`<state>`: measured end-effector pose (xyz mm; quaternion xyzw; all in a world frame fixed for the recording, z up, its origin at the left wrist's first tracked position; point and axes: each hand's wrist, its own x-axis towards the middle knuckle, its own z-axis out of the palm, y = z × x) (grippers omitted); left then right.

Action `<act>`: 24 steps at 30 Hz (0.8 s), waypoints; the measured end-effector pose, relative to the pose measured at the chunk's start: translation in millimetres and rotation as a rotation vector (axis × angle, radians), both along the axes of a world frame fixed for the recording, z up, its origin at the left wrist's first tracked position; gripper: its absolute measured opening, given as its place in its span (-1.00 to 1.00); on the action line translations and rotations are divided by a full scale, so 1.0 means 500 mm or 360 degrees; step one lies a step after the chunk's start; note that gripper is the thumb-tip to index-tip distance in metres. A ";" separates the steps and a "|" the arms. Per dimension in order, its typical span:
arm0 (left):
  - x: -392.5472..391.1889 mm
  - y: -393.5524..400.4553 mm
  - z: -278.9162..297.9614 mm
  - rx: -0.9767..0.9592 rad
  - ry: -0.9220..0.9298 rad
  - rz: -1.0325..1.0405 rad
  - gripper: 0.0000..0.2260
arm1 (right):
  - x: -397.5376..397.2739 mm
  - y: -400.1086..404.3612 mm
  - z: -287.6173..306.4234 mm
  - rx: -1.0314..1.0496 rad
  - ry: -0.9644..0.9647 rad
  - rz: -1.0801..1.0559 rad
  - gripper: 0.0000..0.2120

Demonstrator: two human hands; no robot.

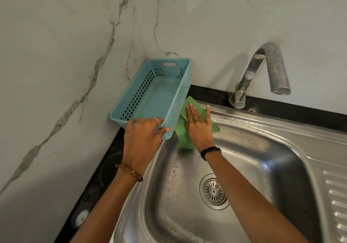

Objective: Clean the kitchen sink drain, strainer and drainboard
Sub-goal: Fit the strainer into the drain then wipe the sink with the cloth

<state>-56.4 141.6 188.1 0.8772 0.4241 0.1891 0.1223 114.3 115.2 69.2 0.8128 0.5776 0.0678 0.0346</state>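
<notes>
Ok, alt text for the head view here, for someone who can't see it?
A person's right hand presses a green cloth flat on the back-left rim of a steel sink, while the left hand tilts an empty blue basket up. The strainer sits in the drain; a faucet stands behind.

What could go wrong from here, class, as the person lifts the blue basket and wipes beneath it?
1. The left hand grips the tilted blue basket by one corner only; it might slip and drop into the sink.
2. The right hand presses the green cloth flat on the wet rim, so it could slide into the basin.
</notes>
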 end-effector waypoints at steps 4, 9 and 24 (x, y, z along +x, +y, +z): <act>0.003 -0.012 -0.020 0.0069 0.0205 0.0050 -0.87 | 0.082 -0.121 -0.005 -0.0085 -0.0086 -0.0165 -0.41; -0.002 -0.020 -0.039 0.0102 0.0402 0.0087 -0.83 | 0.153 -0.233 0.003 -0.0119 -0.0074 -0.0471 -0.39; 0.127 -0.106 -0.116 -0.0372 -0.0232 -0.0584 -0.29 | 0.058 0.019 0.015 0.0221 0.0529 -0.0089 -0.51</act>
